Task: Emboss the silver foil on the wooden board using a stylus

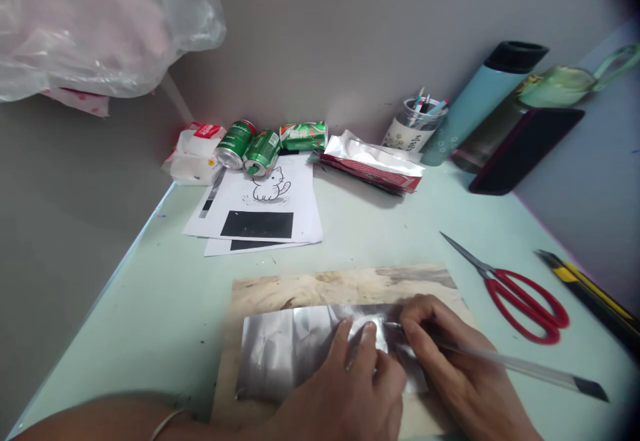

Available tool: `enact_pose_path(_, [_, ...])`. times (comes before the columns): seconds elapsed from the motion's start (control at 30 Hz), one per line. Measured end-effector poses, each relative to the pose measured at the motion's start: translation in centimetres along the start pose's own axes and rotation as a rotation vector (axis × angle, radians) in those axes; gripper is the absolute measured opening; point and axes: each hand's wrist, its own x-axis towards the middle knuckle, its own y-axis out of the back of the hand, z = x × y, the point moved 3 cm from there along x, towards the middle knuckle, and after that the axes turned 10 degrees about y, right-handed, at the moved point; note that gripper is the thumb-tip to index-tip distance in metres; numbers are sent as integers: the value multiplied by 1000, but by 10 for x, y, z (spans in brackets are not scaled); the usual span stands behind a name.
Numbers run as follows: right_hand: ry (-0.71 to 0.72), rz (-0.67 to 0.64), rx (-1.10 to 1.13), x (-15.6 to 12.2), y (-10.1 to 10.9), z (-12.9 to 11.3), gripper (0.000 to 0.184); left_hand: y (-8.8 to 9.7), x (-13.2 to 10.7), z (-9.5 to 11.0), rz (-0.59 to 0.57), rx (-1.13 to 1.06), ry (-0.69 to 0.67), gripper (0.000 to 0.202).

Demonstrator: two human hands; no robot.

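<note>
The table carries a board towards its near edge, and on that lies the sheet — shiny, creased, its long axis running left to right, roughly along the board's far edge. The left hand presses it right of its middle, two fingertips slightly spread, the others curled. The right hand, nearer the sheet's right end, pinches the pen. Its tip points left, just beside those fingertips, near the sheet's far edge — whether touching, I can't tell.
</note>
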Motion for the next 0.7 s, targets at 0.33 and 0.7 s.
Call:
enact_pose_path(0.33, [45, 7, 24, 4, -1, -8, 26, 3, 3, -2, -21, -15, -25, 24])
enact_pose_path(0.7, [18, 46, 98, 2, 2, -5, 27, 0, -1, -1, -69, 27, -65, 28])
